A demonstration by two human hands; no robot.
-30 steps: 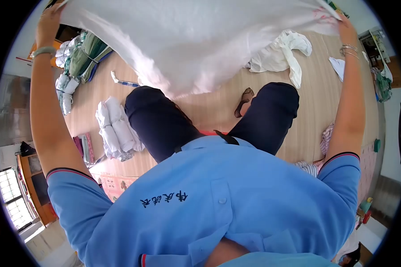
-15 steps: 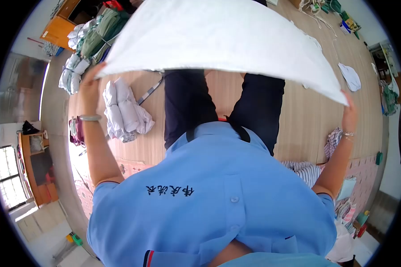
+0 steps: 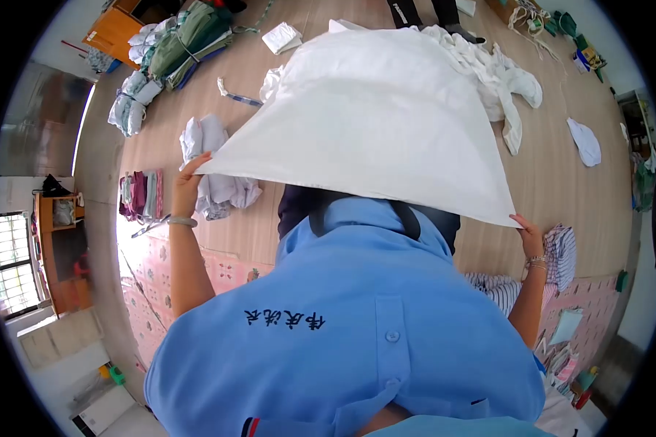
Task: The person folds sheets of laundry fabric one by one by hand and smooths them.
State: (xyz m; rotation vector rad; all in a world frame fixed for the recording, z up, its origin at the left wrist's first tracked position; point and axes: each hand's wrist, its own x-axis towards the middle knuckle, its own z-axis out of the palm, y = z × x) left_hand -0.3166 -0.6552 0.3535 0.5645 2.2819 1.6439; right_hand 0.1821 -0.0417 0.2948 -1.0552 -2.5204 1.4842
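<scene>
A large white sheet (image 3: 372, 124) is stretched between my two hands, its near edge pulled almost straight across in front of my thighs. My left hand (image 3: 189, 178) pinches the near left corner, with folded white laundry (image 3: 229, 189) just beside and partly beneath it. At the near right corner, my right hand (image 3: 530, 234) grips the cloth between thumb and fingers. The far part of the sheet billows forward and comes down over the floor, next to a crumpled heap of white cloth (image 3: 514, 91).
Tied green bundles (image 3: 189, 44) and white bundles (image 3: 131, 105) lie at the far left. Striped folded cloth (image 3: 560, 255) sits to the right. A small white cloth (image 3: 584, 142) lies on the wooden floor (image 3: 554, 182). Another person's dark-clad legs (image 3: 455, 14) stand at the far side.
Both hands have come down and closer to my body, moving slightly inward. The sheet, raised before, has dropped and spread forward, uncovering the white heap and the other person's legs.
</scene>
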